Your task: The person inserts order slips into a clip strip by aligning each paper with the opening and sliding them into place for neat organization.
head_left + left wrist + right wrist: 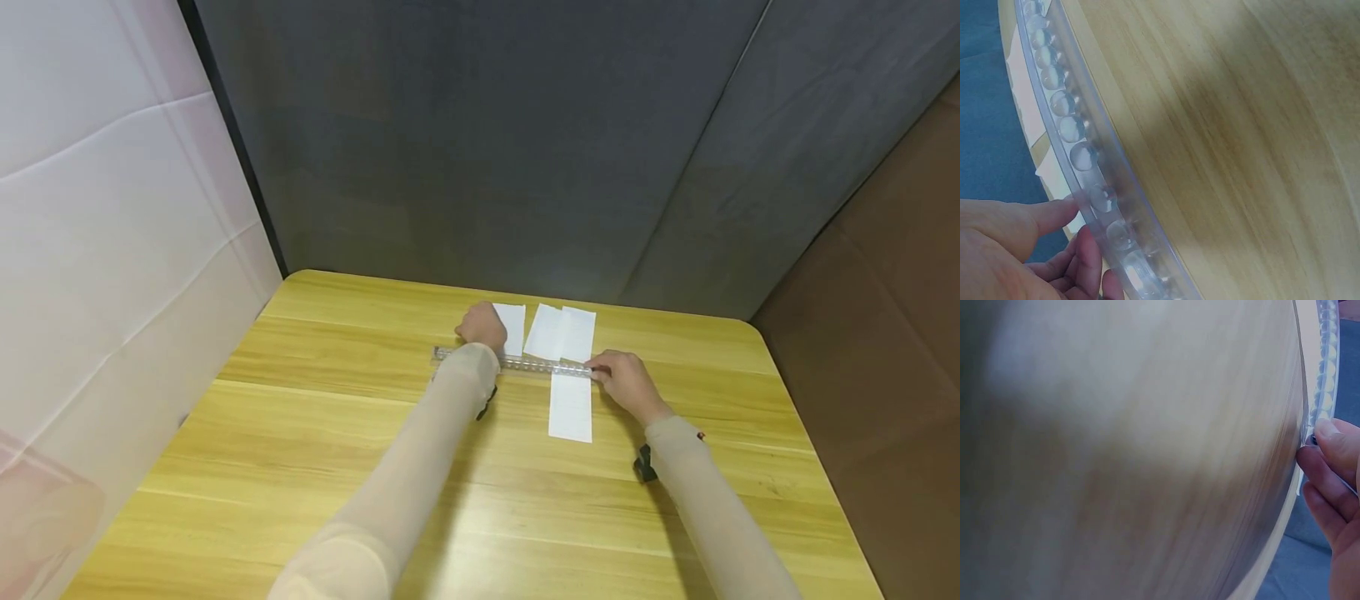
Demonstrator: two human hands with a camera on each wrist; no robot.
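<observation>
Two hands on one clear ruler, one at each end. Lying flat across the yellow wooden table, near the far edge, with a row of round bumps along it. Left hand at the left end – fingers curled in, touching the ruler's edge and pinching it, likely to keep that end from sliding. Right hand at the right end – fingertips bent and pressing on the tip, likely to keep it straight and still.

Under the ruler, a long white paper strip, pointing toward the person, with the ruler crossing it near its top. Held down that way, probably so the paper stays flat and the ruler marks a clean line across it. Two more white paper pieces behind the ruler: a small one just beside the left hand, and a tilted one in the middle, touching the top of the long strip.

Pale sleeves on both arms, with a small black thing strapped at each wrist. Grey cloth wall behind the table, white sheet at the left.
</observation>
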